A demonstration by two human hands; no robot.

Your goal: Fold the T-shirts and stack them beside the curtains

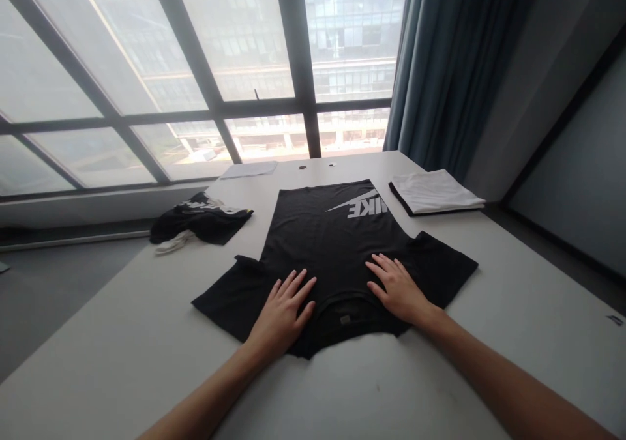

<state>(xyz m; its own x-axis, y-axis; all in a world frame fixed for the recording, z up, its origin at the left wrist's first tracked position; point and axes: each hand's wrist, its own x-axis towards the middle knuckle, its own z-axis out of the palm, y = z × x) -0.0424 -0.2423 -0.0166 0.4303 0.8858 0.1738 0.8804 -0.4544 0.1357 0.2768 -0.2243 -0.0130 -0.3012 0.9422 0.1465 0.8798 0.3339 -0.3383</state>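
Observation:
A black T-shirt lies spread out with its neck towards me and its hem towards the window. White lettering and a swoosh show upside down near the hem on the right. My left hand rests flat on the shirt to the left of the collar, fingers spread. On the other side of the collar, my right hand also lies flat with its fingers apart. Both sleeves stretch outwards beyond my hands. Neither hand grips the cloth.
A crumpled black and white garment lies on the white table at the left. Folded white and black cloth is stacked at the right. Pale sheets lie by the window, and a blue curtain hangs at the back right.

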